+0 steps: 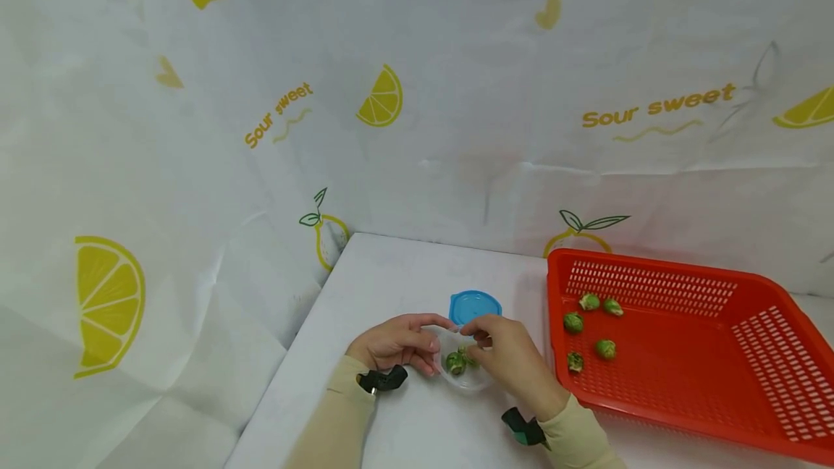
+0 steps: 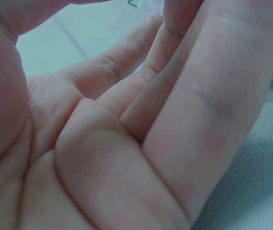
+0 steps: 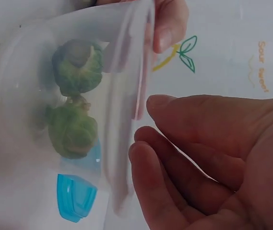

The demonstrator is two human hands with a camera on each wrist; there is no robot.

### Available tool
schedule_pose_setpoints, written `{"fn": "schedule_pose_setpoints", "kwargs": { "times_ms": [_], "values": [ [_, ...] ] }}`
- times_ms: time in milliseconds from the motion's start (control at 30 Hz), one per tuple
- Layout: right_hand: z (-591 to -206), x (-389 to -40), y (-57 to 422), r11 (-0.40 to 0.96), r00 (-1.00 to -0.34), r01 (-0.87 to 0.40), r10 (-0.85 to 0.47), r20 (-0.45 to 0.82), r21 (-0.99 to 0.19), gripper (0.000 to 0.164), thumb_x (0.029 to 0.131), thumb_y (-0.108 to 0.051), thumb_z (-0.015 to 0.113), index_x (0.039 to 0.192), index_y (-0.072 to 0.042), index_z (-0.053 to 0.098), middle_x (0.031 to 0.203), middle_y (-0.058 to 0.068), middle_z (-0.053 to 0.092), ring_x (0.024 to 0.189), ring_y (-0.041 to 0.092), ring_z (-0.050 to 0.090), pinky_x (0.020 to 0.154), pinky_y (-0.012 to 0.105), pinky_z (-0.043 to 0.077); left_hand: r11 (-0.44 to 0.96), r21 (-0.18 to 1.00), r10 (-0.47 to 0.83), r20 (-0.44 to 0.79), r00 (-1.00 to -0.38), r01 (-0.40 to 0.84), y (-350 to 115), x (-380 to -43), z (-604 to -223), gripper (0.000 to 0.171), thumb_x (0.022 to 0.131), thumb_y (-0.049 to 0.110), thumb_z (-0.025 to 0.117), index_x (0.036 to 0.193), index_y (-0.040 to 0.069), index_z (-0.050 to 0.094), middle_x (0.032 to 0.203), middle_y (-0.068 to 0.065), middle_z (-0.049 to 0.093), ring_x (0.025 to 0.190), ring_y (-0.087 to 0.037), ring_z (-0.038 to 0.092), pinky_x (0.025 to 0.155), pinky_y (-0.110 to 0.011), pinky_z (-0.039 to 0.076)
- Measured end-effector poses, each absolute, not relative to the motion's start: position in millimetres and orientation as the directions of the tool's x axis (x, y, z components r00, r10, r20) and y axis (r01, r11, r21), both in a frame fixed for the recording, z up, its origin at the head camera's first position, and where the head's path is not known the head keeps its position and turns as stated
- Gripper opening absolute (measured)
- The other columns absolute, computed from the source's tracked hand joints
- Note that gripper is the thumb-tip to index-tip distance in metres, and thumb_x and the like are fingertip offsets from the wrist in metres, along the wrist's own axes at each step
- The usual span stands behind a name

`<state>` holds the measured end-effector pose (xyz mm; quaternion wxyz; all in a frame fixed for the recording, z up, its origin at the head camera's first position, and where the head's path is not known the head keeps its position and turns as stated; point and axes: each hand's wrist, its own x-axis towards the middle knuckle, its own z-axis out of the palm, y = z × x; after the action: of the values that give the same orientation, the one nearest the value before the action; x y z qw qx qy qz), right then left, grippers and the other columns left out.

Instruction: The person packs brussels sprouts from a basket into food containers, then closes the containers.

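My left hand (image 1: 400, 342) holds a clear plastic container (image 1: 464, 382) by its left side, with the thumb at the rim; the left wrist view shows mainly its palm and fingers (image 2: 222, 72). Two green Brussels sprouts (image 3: 73, 130) lie inside the container, visible through its wall in the right wrist view. Over the container's right side is my right hand (image 1: 515, 353). Its thumb and fingers are bent loosely near the rim, with a gap between them and nothing in it. Just behind the container lies a blue lid (image 1: 476, 306).
A large red plastic basket (image 1: 691, 375) stands to the right, close to my right forearm. Several Brussels sprouts (image 1: 606, 349) are spread along its left part. Behind the white table (image 1: 397, 266) hangs a white sheet (image 1: 456, 187) printed with lemons.
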<state>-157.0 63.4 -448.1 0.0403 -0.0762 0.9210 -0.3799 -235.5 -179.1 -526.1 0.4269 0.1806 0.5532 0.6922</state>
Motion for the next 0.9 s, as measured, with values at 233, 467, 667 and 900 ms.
{"fn": "schedule_pose_setpoints", "kwargs": {
  "times_ms": [233,467,667,900],
  "values": [
    [-429.0,-149.2,75.2,0.671,-0.977,-0.157,-0.213,0.015,-0.724,0.022,0.092,-0.009,0.085,0.113,-0.013,0.081,0.110,0.003,0.078,0.095,0.014,0.072,0.089,0.041,0.068,-0.010,0.920,0.789,-0.233,-0.569,-0.391,-176.9,-237.0,-527.0,0.054,0.100,0.007,0.066,0.153,0.007,0.052,0.084,-0.006,0.079,0.082,-0.018,0.080,0.077,-0.031,0.069],
    [-392.2,-145.9,112.9,0.659,-0.946,-0.240,-0.324,0.019,-0.712,0.025,0.096,-0.017,0.083,0.121,-0.018,0.080,0.117,-0.001,0.079,0.101,0.014,0.073,0.090,0.039,0.068,-0.008,0.919,0.781,-0.240,-0.576,-0.393,-179.7,-235.6,-529.3,0.053,0.103,0.008,0.064,0.154,0.008,0.051,0.086,-0.005,0.078,0.083,-0.018,0.080,0.080,-0.032,0.069],
    [-366.4,-157.8,175.3,0.727,-0.948,-0.282,-0.314,0.062,-0.626,0.025,0.098,-0.023,0.082,0.123,-0.024,0.079,0.118,-0.005,0.078,0.103,0.014,0.073,0.085,0.027,0.066,-0.007,0.922,0.794,-0.230,-0.563,-0.387,-179.8,-235.8,-530.6,0.053,0.104,0.005,0.062,0.156,0.007,0.050,0.088,-0.004,0.079,0.084,-0.017,0.081,0.083,-0.033,0.069],
    [-382.8,-193.4,258.9,0.796,-0.961,-0.255,-0.271,0.054,-0.549,0.036,0.098,-0.029,0.081,0.133,-0.022,0.076,0.127,0.000,0.077,0.116,0.022,0.071,0.090,0.023,0.061,-0.012,0.923,0.790,-0.227,-0.569,-0.386,-178.5,-235.1,-527.9,0.055,0.103,0.005,0.063,0.156,0.004,0.050,0.087,-0.005,0.080,0.083,-0.017,0.081,0.079,-0.032,0.069]
  ]
}}
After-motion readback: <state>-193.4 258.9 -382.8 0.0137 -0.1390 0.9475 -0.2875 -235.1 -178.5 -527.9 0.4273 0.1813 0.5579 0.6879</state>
